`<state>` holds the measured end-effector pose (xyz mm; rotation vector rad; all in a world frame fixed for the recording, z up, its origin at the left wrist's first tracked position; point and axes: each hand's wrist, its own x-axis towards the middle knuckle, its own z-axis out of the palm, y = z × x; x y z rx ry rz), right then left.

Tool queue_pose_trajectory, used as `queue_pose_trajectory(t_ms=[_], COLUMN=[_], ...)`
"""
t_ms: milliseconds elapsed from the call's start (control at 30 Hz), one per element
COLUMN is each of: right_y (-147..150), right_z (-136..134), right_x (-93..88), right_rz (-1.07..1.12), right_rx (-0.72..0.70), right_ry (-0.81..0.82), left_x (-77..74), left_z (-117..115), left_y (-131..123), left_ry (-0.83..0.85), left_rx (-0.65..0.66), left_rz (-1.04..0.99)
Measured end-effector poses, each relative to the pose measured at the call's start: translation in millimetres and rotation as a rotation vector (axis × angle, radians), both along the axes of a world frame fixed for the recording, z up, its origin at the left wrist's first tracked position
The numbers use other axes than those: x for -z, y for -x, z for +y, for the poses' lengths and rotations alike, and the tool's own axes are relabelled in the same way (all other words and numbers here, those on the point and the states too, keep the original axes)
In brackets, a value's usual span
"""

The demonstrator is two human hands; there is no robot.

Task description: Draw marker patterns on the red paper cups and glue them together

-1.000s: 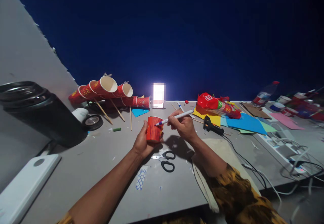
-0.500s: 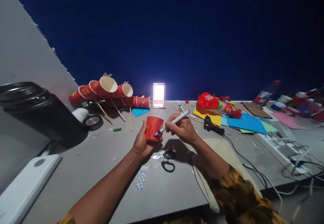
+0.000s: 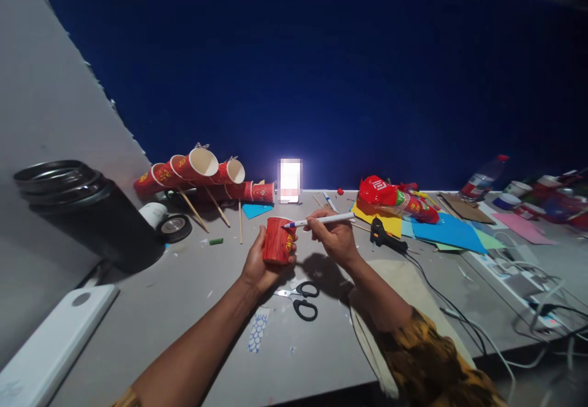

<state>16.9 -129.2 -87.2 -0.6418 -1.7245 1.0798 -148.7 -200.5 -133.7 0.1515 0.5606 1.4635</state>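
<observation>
My left hand (image 3: 258,264) is wrapped round a red paper cup (image 3: 277,241) marked with dark streaks and a yellow print on its right side. Between the fingers of my right hand (image 3: 334,236) is a white marker (image 3: 328,219) with a blue tip. It lies nearly level, and the tip is at the upper wall of the cup; whether it touches, I cannot tell. Below the cup, black-handled scissors (image 3: 305,309) lie on the grey table (image 3: 206,321). Beside them is a paper strip (image 3: 258,332) with a blue scale pattern.
Joined red cups with sticks (image 3: 184,171) lie at the back left, near a black flask (image 3: 96,217). A lit phone (image 3: 290,180) stands against the wall. To the right are a glue gun (image 3: 386,235), a red plastic bag (image 3: 379,192), coloured paper (image 3: 448,229) and a power strip (image 3: 519,287) with cables.
The marker has tilted from slanting to nearly level, and its tip has gone from low on the cup to near the rim. The cup has turned, showing more yellow print. The view has shifted slightly.
</observation>
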Motion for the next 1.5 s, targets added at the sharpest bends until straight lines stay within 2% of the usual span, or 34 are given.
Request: queue_pose_trajectory(t_ms=[200,367,567,733,900,1100,1167,1333,1500], right_y=[-0.8,-1.0,-3.0,-2.1,-2.4,-0.2,-0.1,-0.2,-0.2], right_z=[-2.8,-1.3,-1.8,0.2,-2.8,1.9,2.6,0.8,1.5], right_x=[-1.9,-2.4,-1.3,0.2,-2.5,-0.7,0.2,1.3,3.6], right_rz=[-0.094,-0.022,-0.111,-0.026,-0.123,-0.041,-0.055,-0.138,-0.101], right_rx=[-0.16,0.019,-0.147,0.008,-0.125,0.083,0.087,-0.039,0.101], right_ry=[0.034,-0.027,0.039,-0.003,0.022,-0.034,-0.044,-0.082,-0.154], left_x=[0.5,-3.0,-3.7,-4.3,-1.4,-0.3,1.7,7.7,6.5], left_z=[-0.3,-1.3,-1.6,-2.5,-0.8,-2.4,-2.7,-0.4,0.3], left_y=[0.9,0.0,1.4,-1.0,-3.0,-6.4,-7.6,-8.4,-8.0], left_ry=[0.031,0.0,0.046,-0.008,0.044,0.012,0.013,0.031,0.002], left_rx=[0.031,-0.006,0.004,0.005,-0.044,-0.013,0.001,-0.008,-0.008], left_rz=[-0.062,-0.025,-0.088,-0.049,0.068,0.147,0.141,0.132,0.15])
